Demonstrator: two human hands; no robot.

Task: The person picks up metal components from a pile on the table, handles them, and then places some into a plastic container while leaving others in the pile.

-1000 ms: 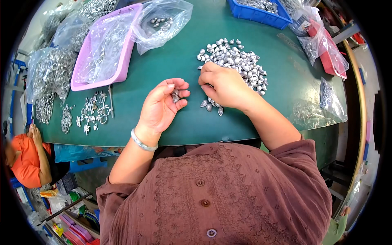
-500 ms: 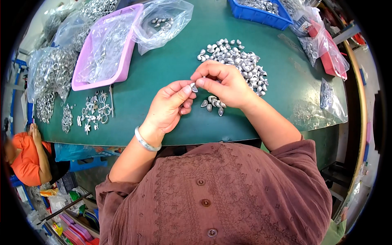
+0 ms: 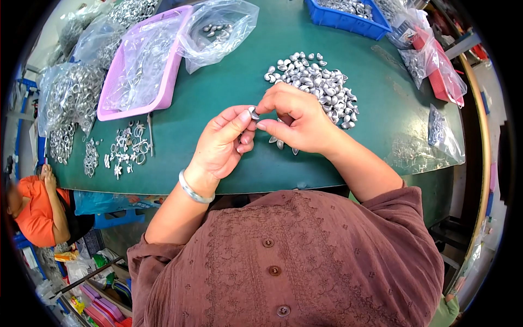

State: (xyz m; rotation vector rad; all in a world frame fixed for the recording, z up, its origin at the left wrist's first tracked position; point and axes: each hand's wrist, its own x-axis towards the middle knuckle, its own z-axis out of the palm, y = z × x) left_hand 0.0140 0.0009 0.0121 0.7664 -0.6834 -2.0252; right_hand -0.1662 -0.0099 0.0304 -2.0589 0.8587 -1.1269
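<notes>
left hand [image 3: 219,140] grip pinches silver piece [image 3: 254,113] | right hand [image 3: 300,121] grip parted, contact unclear | risk: loosened pinch could drop it

We wear a loose, dusky brown blouse [image 3: 359,272], its cloth softly wrinkled. Down the middle of our front run three round buttons [image 3: 274,271] — brownish, the lowest with a paler rim — and beside them spreads tone-on-tone embroidery [image 3: 229,240] in curling lines, with tiny sprigs scattered toward the sides. Our sleeves [image 3: 158,249] are full and short, ending near the elbows. At the wrist of our left hand [image 3: 220,139] we wear a smooth, rounded bangle [image 3: 189,191], whitish grey and glossy.
</notes>
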